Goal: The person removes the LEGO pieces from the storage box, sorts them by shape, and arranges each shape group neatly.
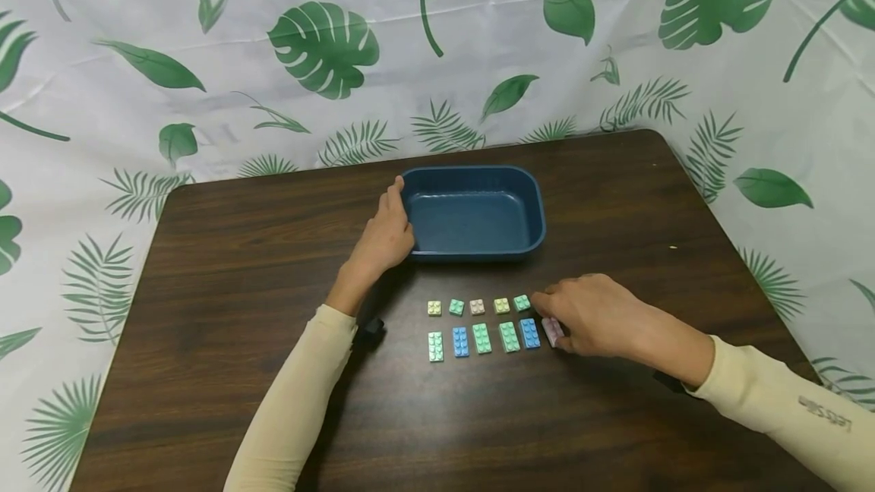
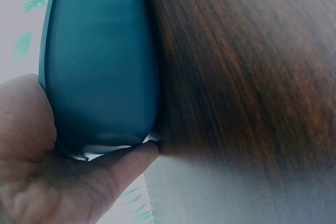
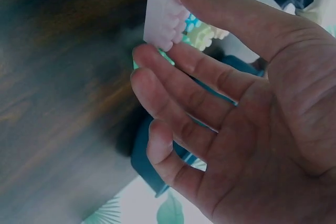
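Sleeved forearms come in from the near edge of the bench (image 1: 205, 310). R hand (image 1: 595, 317) sits at the right end of the brick rows, thumb and forefinger pinching a pale pink brick (image 1: 551, 331) — the wrist view shows it (image 3: 165, 17) caught between thumb tip and fingertip, studs toward the palm, other fingers loosely spread. Whether it has left the bench surface can't be told from the head view. L hand (image 1: 386, 238) grips the left rim of the blue tray (image 1: 526, 207); the wrist cam shows the thumb (image 2: 131, 161) hooked under the tray's edge (image 2: 100, 77), fingers curled round it.

Key relation: tray lies beyond and to the left of the pink brick, well apart from it, its long axis running left-right across the bench. R hand is the nearer one to the bricks; L is on the tray only.

Other bricks: front row of long ones, green and blue (image 1: 481, 338), long axes pointing away from the person; back row of small square ones (image 1: 477, 307) — both between the hands.
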`<state>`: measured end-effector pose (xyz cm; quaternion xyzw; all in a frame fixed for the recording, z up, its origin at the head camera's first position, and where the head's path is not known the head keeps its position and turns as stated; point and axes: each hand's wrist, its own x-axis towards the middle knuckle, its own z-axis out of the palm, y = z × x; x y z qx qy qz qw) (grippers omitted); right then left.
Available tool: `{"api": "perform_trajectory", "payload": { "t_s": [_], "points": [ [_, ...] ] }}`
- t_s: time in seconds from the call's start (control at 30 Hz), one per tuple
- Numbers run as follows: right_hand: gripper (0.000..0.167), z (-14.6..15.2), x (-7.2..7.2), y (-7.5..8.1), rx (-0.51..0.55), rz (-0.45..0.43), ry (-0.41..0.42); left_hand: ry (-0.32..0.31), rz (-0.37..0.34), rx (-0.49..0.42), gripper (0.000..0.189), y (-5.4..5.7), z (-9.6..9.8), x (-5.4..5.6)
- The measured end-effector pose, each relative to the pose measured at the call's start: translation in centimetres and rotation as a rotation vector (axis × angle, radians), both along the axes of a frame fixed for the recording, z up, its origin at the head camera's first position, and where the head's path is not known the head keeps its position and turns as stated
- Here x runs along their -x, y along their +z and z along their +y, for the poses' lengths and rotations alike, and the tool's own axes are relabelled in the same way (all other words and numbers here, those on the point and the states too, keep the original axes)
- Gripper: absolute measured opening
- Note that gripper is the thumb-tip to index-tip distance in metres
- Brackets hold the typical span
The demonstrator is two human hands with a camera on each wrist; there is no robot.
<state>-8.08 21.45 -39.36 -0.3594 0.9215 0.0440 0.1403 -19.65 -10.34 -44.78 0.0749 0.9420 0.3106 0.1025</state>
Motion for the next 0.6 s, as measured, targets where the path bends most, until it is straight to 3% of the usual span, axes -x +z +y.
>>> {"api": "perform_trajectory", "payload": {
  "t_s": [0.27,0.6],
  "points": [
    [0.055,-0.14,-0.16,-0.42,-0.031,0.007,-0.012,0.0,0.013,0.007,0.077,0.01,-0.06,0.08],
    [0.044,-0.06,-0.31,-0.98,-0.011,0.015,-0.01,-0.008,-0.001,0.005,0.077,-0.12,-0.13,0.03]
  ]
}}
